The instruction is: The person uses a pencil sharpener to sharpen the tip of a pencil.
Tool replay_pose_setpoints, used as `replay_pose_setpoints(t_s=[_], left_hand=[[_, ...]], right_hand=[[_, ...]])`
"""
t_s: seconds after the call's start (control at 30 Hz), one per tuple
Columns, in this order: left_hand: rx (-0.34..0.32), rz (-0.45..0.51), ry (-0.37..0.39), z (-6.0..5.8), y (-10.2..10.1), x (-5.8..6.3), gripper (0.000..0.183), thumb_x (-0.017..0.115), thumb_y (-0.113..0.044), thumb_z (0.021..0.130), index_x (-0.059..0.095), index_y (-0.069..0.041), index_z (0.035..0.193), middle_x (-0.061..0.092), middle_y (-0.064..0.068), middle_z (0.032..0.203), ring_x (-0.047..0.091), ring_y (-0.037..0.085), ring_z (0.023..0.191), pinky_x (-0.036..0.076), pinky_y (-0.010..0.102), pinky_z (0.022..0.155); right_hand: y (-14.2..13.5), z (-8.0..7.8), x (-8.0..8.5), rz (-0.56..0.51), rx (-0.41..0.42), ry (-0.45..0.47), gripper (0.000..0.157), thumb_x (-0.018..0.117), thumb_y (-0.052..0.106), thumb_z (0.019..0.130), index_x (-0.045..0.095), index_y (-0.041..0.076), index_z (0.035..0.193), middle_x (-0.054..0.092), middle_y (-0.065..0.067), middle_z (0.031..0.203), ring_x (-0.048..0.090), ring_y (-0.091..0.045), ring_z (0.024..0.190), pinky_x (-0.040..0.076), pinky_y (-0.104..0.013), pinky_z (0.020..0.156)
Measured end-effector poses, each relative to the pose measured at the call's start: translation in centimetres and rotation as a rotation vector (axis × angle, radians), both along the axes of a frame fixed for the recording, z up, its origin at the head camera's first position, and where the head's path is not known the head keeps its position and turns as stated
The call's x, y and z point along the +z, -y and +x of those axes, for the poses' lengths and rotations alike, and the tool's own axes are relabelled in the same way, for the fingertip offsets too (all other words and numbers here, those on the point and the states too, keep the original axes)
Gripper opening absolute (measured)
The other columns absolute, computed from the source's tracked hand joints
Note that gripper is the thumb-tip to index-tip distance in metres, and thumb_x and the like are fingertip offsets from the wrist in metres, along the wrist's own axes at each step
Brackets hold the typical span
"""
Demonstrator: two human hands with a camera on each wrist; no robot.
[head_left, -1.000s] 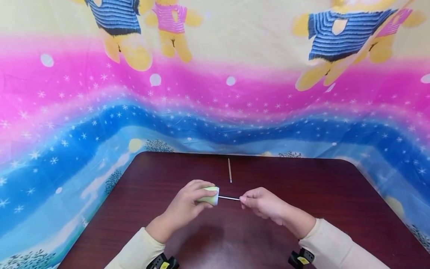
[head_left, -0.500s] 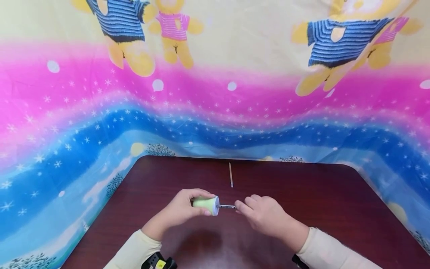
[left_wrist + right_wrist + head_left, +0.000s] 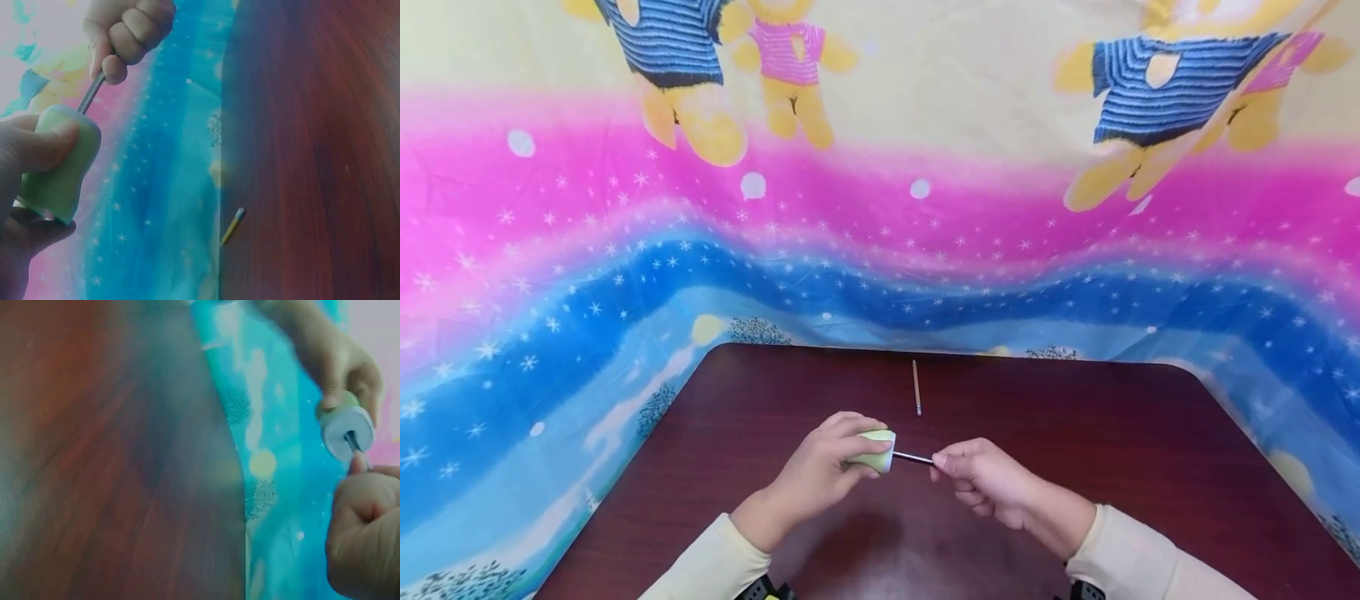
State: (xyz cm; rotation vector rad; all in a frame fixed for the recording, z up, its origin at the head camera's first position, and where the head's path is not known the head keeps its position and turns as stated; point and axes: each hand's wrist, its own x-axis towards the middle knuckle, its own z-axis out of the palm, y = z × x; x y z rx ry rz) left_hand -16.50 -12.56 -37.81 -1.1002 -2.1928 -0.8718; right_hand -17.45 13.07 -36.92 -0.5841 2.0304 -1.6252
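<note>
A pale green, waisted pencil sharpener is gripped by my left hand above the table, thumb and fingers on opposite sides of it. Its white round end faces right and has a hole. A thin dark pencil sticks out of that hole, its inner end hidden. My right hand pinches the pencil's outer end between thumb and forefinger, with the other fingers curled. In the left wrist view, the sharpener is tilted and the pencil slants up to the right hand.
A second, wooden pencil lies on the dark red table beyond the hands, its eraser end nearer to me. Behind the table's far edge hangs a printed cloth with bears and snowflakes.
My right hand turned over the pencil with its knuckles up half a second ago, and is now rolled back. The sharpener tipped in my left hand and returned to roughly its earlier tilt.
</note>
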Motion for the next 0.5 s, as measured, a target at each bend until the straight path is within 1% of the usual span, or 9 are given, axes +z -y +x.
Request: replay_pose_setpoints(t_s=[0.03,0.07,0.1,0.17,0.23,0.3,0.37,0.43,0.5], left_hand=[[-0.006,-0.005,-0.022,-0.1,0.0,0.0,0.038,0.086,-0.005,0.066,0.075,-0.01,0.102,0.069,0.008,0.11,0.061,0.022,0.104,0.053,0.029,0.084],[-0.007,-0.004,-0.014,-0.1,0.0,0.0,0.038,0.086,-0.005,0.067,0.075,-0.01,0.103,0.069,0.007,0.11,0.061,0.022,0.104,0.053,0.029,0.084],[-0.001,-0.001,0.011,-0.1,0.0,0.0,0.038,0.086,-0.006,0.067,0.075,-0.01,0.104,0.069,0.007,0.111,0.061,0.022,0.104,0.053,0.029,0.084],[0.018,0.018,0.107,-0.1,0.1,0.1,0.039,0.085,-0.007,0.069,0.074,-0.009,0.106,0.068,0.006,0.112,0.061,0.022,0.106,0.053,0.03,0.085],[0.045,0.045,0.222,-0.1,0.2,0.1,0.039,0.084,-0.007,0.071,0.074,-0.009,0.108,0.068,0.006,0.113,0.061,0.022,0.107,0.053,0.031,0.086],[0.061,0.084,0.325,-0.1,0.3,0.3,0.039,0.083,-0.007,0.072,0.073,-0.008,0.11,0.068,0.006,0.113,0.061,0.023,0.107,0.053,0.031,0.086],[0.055,0.131,0.419,-0.1,0.5,0.5,0.038,0.082,-0.006,0.073,0.073,-0.007,0.11,0.068,0.007,0.113,0.062,0.024,0.107,0.053,0.03,0.086],[0.04,0.169,0.495,-0.1,0.6,0.8,0.038,0.082,-0.006,0.074,0.072,-0.006,0.111,0.068,0.008,0.113,0.062,0.025,0.107,0.052,0.029,0.086],[0.024,0.193,0.569,-0.1,0.7,1.0,0.038,0.082,-0.008,0.075,0.071,-0.006,0.112,0.068,0.009,0.114,0.062,0.024,0.105,0.052,0.027,0.084]], right_hand=[[-0.1,-0.1,0.2,-0.019,-0.014,0.126,0.022,0.053,0.016,0.097,0.064,-0.002,0.089,0.032,0.007,0.052,0.026,-0.003,0.044,0.019,-0.019,0.04],[-0.2,-0.2,0.5,-0.027,-0.023,0.213,0.023,0.053,0.016,0.097,0.063,-0.004,0.092,0.027,0.007,0.052,0.022,-0.005,0.043,0.016,-0.019,0.04],[-0.3,-0.4,0.6,0.001,-0.017,0.192,0.024,0.053,0.018,0.097,0.064,-0.004,0.096,0.029,0.006,0.053,0.024,-0.006,0.043,0.018,-0.02,0.041],[-0.5,-0.5,0.9,0.09,-0.003,0.005,0.028,0.054,0.021,0.098,0.064,-0.003,0.106,0.039,0.004,0.054,0.034,-0.007,0.045,0.027,-0.022,0.04],[-0.7,-0.6,0.9,0.224,-0.021,-0.316,0.033,0.057,0.03,0.098,0.065,0.003,0.115,0.055,0.003,0.066,0.047,-0.007,0.054,0.039,-0.026,0.047],[-0.9,-0.6,0.7,0.368,-0.052,-0.728,0.037,0.057,0.039,0.097,0.066,0.01,0.117,0.062,0.004,0.079,0.054,-0.007,0.063,0.046,-0.026,0.054],[-1.0,-0.6,0.3,0.457,-0.109,-1.133,0.037,0.053,0.044,0.097,0.068,0.014,0.114,0.063,0.007,0.085,0.055,-0.006,0.067,0.047,-0.025,0.055],[-0.9,-0.8,-0.1,0.463,-0.161,-1.487,0.036,0.048,0.041,0.1,0.07,0.013,0.107,0.058,0.005,0.08,0.052,-0.009,0.062,0.044,-0.025,0.05],[-0.7,-1.2,-0.3,0.414,-0.179,-1.721,0.034,0.044,0.033,0.103,0.069,0.011,0.1,0.052,0.003,0.073,0.047,-0.013,0.056,0.038,-0.024,0.043]])
